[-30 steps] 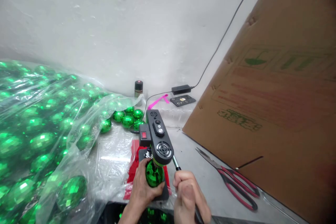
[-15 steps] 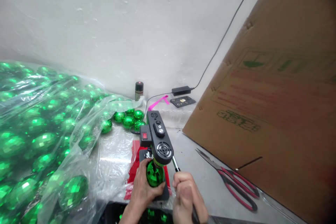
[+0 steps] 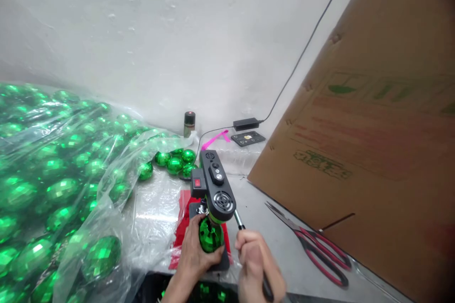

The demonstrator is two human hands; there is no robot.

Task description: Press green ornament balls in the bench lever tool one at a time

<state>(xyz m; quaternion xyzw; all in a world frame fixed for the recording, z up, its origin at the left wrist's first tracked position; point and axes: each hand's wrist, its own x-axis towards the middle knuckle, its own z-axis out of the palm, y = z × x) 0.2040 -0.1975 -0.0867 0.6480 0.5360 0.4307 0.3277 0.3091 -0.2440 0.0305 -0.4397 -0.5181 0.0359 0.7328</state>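
A shiny green faceted ball ornament [image 3: 211, 236] sits under the front end of a black press-like machine [image 3: 217, 182]. My left hand [image 3: 195, 248] is wrapped around the ball, its thumb at the front and fingers on the left side. My right hand [image 3: 258, 262] grips the machine's lever handle [image 3: 267, 289], whose metal rod runs up to the machine's right side. A red switch shows on the small box at the machine's left. Red sheet material [image 3: 181, 236] lies under the machine's base. The ball's top is hidden beneath the machine head.
Clear plastic bags of green balls [image 3: 60, 189] fill the left. Several loose balls [image 3: 175, 164] lie behind the machine. Red-and-black scissors [image 3: 313, 246] lie to the right, beside a large cardboard box [image 3: 362, 142]. At the back are a dark-capped bottle [image 3: 189, 124], pink ribbon [image 3: 215, 139] and power adapter [image 3: 246, 124].
The view has shifted very slightly. My right hand and the lever handle have moved a little to the right; my left hand still holds the ball in the same place.
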